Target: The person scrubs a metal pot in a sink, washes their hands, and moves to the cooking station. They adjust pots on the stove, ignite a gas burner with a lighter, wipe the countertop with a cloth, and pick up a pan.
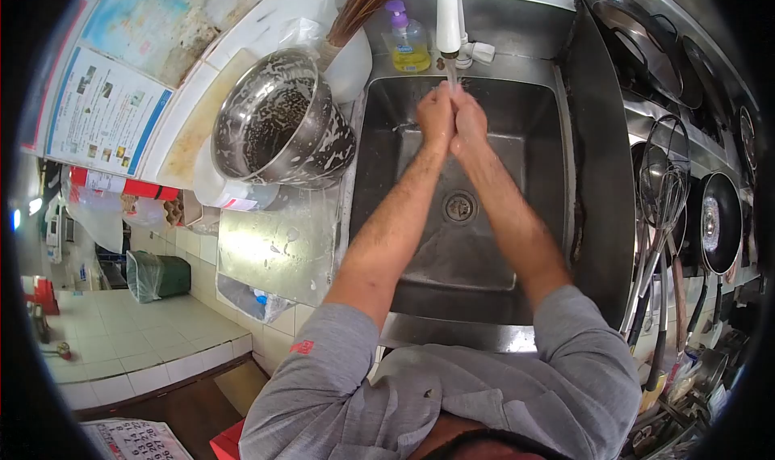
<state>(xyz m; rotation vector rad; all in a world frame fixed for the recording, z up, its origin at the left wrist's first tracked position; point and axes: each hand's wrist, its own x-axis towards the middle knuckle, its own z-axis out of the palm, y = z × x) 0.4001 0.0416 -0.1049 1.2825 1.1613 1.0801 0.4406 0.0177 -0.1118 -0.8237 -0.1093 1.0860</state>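
Water runs from the white faucet (pixel 449 20) onto both of my hands, which touch each other over the back part of the steel sink (pixel 404 250). My left hand (pixel 435 114) is on the left with its fingers curled up under the stream. Against it on the right is my right hand (pixel 470 121), its fingers also curled and partly blurred. Whether anything lies between the hands is hidden. A soap bottle (pixel 410 46) with yellow liquid and a purple pump stands behind the sink, left of the faucet. The round drain (pixel 459 207) shows below my hands.
Left of the sink, a large wet steel pot (pixel 327 149) lies tilted near a bundle of bristles (pixel 363 12). Whisks (pixel 666 185) and pans (pixel 718 222) hang at the right, beyond the metal side wall (pixel 601 169). A green bin (pixel 165 277) stands farther left.
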